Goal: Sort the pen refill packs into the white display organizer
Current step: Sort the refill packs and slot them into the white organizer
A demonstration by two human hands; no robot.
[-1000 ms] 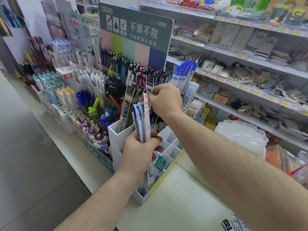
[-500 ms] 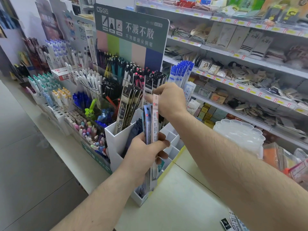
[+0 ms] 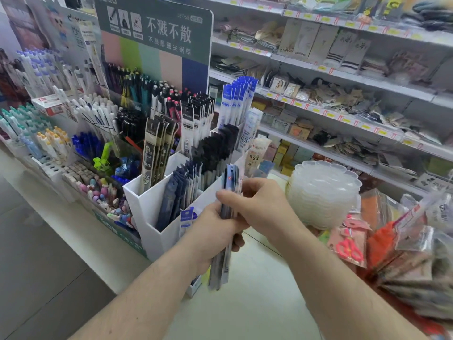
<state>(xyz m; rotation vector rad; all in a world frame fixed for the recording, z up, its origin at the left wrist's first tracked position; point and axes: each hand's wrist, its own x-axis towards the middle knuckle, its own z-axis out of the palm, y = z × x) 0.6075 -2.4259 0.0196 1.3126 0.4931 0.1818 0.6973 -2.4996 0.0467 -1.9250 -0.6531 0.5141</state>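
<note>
A white display organizer (image 3: 152,231) with stepped compartments stands on the counter edge, holding several upright pen refill packs: black-and-tan ones (image 3: 157,146), dark blue ones (image 3: 179,195), black ones (image 3: 215,150) and blue-and-white ones (image 3: 237,101). My left hand (image 3: 215,229) is closed around a bundle of long blue refill packs (image 3: 226,217), held upright just in front of the organizer. My right hand (image 3: 259,204) pinches the upper part of the same bundle from the right. The bundle's lower end sticks out below my left hand.
Pen racks (image 3: 73,119) crowd the counter to the left of the organizer, under a green sign (image 3: 157,28). A stack of clear plastic palettes (image 3: 323,192) stands to the right, with bagged goods (image 3: 404,241) beyond. Shelves (image 3: 343,77) run behind. Pale counter (image 3: 257,303) lies below my hands.
My right hand has come down and back from the organizer's rear compartments to the bundle in my left hand. The camera has moved closer and the bundle sits lower.
</note>
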